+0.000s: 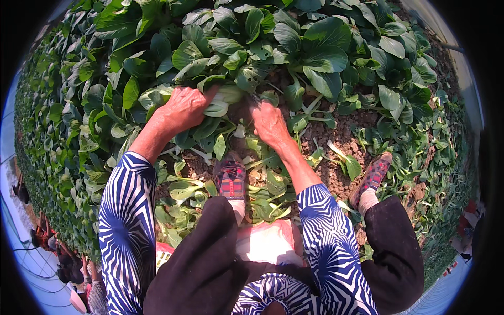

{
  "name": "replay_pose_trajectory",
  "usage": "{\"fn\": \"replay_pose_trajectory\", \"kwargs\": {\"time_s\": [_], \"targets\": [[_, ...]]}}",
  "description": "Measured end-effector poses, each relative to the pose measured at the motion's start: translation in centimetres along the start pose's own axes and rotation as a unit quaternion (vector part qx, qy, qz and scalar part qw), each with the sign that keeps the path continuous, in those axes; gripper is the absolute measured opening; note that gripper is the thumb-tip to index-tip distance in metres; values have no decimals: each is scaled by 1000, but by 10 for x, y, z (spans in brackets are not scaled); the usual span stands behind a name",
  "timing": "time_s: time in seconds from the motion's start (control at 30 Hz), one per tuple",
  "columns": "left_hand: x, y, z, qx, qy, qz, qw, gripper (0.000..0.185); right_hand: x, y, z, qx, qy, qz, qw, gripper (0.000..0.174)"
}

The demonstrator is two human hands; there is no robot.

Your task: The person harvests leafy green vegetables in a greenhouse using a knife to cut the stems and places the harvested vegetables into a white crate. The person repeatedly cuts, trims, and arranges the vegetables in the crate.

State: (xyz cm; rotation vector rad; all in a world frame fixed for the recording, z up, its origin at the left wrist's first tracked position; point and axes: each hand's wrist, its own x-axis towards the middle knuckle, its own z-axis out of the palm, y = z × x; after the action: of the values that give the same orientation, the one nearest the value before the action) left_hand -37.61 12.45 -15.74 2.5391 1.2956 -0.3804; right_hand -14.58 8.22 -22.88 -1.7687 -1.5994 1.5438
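Note:
My left hand (191, 104) is closed on a bok choy plant (228, 94) with pale, thick stalks, its fingers partly covered by leaves. Just right of the plant's base, my right hand (267, 120) grips a thin tool (256, 100) whose ridged part shows above the fingers; its tip is hidden near the stalks and I cannot tell its exact kind. Leafy bok choy (327, 51) stands beyond both hands. Below them, cut and wilted leaves (271, 185) lie on brown soil.
My checked shoes stand on the soil (334, 138). A red and white bag (269, 242) lies between my legs. Dense greens (71, 118) fill the left side. Other people (75, 264) are at the far lower left, by the greenhouse's plastic wall.

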Motion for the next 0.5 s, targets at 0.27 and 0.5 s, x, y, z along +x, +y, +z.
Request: {"fn": "replay_pose_trajectory", "kwargs": {"time_s": [0.27,0.5], "targets": [[-14,-8,24,-56,108,49,991,71,-6,5,-8,84,-20,-3,996,34],[-17,-10,29,-104,104,23,989,73,0,19,9,25,-3,35,999,41]]}}
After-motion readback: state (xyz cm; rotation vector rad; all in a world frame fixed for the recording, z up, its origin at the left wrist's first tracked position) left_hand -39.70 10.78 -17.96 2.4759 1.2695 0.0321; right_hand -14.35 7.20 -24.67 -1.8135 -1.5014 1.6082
